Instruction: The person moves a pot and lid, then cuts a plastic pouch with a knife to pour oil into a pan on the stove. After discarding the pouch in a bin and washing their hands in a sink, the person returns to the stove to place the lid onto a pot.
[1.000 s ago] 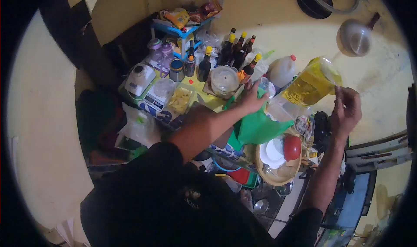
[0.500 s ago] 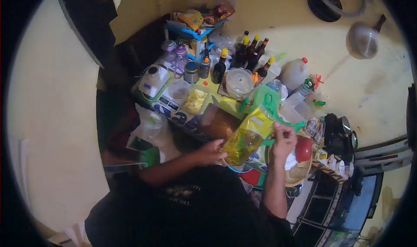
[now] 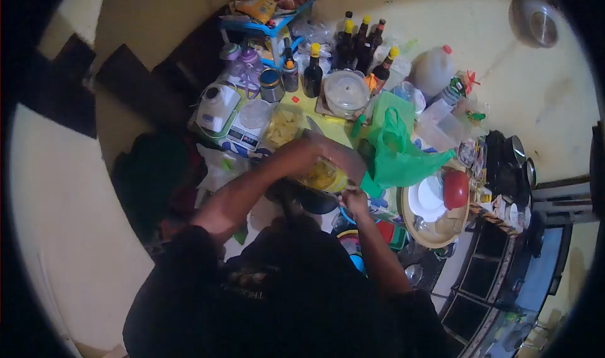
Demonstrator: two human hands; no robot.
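Note:
A clear plastic pouch of yellow liquid, like cooking oil [image 3: 323,176], is tilted low at the table's near edge, its yellow printed end toward the right. My left hand [image 3: 320,149] reaches across above the pouch and seems to grip its far side, the fingers mostly hidden. At the pouch's right end, my right hand [image 3: 356,202] is closed on the edge. Just below the pouch is a dark rounded thing, perhaps a pan [image 3: 315,202]. Behind it lies a brown chopping board [image 3: 346,159], with a knife blade [image 3: 314,125] near its far edge.
A tub of pale cut pieces [image 3: 285,126] stands beside a kitchen scale [image 3: 244,137]. Right of the board sits a green plastic bag [image 3: 403,156], then a basket of dishes [image 3: 409,222] with a red bowl [image 3: 456,190]. Dark bottles [image 3: 313,78] and a lidded tub [image 3: 346,95] stand behind.
The pouch has come down and left, tipping over toward the table's near edge. My left hand has swung up across it; my right hand has moved left and down. The camera view has shifted.

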